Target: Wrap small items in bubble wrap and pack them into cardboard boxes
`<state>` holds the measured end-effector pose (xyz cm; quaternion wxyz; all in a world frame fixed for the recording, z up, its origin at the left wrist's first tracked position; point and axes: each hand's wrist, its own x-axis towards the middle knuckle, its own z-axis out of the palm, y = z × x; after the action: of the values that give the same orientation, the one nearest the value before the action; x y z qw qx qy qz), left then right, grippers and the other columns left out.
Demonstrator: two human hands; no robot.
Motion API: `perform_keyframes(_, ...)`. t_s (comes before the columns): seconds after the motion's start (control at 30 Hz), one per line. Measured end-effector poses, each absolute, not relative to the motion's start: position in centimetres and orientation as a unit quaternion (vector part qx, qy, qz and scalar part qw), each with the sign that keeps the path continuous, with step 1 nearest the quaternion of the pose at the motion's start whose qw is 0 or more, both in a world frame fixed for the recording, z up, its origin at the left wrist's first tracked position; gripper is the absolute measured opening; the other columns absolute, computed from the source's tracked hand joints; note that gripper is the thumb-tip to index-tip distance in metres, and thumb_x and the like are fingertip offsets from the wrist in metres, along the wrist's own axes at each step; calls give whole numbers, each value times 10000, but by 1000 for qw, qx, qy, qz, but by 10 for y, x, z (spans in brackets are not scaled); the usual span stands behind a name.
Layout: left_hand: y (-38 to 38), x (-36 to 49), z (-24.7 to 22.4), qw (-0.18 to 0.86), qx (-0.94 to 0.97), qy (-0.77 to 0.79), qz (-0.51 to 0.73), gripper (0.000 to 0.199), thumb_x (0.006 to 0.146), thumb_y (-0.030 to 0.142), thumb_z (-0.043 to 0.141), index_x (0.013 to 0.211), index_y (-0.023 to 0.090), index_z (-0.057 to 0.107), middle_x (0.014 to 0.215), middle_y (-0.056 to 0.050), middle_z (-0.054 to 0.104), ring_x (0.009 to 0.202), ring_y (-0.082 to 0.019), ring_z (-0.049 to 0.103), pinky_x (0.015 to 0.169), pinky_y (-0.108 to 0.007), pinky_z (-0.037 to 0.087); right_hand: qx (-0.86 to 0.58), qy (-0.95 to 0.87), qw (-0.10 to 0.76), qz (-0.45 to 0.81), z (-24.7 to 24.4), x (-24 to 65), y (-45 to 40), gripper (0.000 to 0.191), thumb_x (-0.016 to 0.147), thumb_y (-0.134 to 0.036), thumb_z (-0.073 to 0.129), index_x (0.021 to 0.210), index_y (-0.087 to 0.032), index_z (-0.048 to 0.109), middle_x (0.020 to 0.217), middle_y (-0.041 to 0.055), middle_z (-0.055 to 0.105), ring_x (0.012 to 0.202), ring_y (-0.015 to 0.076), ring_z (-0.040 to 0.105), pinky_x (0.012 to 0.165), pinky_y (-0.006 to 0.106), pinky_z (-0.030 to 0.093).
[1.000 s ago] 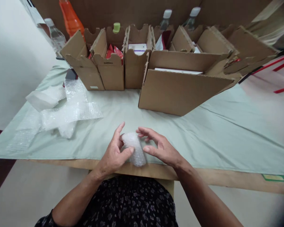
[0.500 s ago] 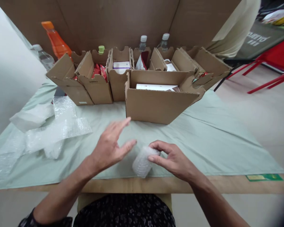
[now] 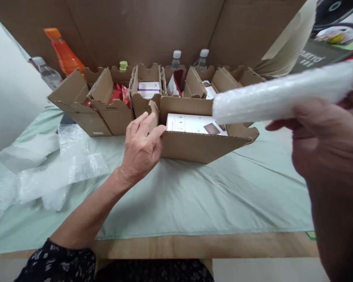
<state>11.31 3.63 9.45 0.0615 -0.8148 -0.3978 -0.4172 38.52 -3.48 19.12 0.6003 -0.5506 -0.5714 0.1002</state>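
The right hand (image 3: 329, 125) grasps the bubble-wrapped roll (image 3: 270, 98) near one end, leaving the other free, aloft toward the right of the front carton (image 3: 200, 147); the left hand (image 3: 144, 143) clasps that carton's left corner, apparently steadying it. A white box (image 3: 188, 123) sits inside; behind, narrower cartons (image 3: 91, 120) hold red packets (image 3: 117, 95) and a purple-striped box (image 3: 148, 87)

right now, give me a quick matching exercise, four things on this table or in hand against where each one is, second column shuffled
1. wrapped roll
2. left hand
3. orange bottle
4. loose bubble wrap

A. leaning behind the row of boxes
B. at the front box's left edge
C. lying on the cloth
D. in the right hand

Pairs: 1-D, 2-B, 3-A, 4-C
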Motion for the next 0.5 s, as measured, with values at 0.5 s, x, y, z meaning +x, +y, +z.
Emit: perform_keyframes(0.5,44,118,88,29,-809,-396,-434,313,984,146,535,1236,227,701,1660,-150,455,1458,-336,485,1180,-574,412,-615,-616,393,297,194,300,102,312,849,-73,745,637,-179,542,554,-16,591,563,153,664,550,290,578)
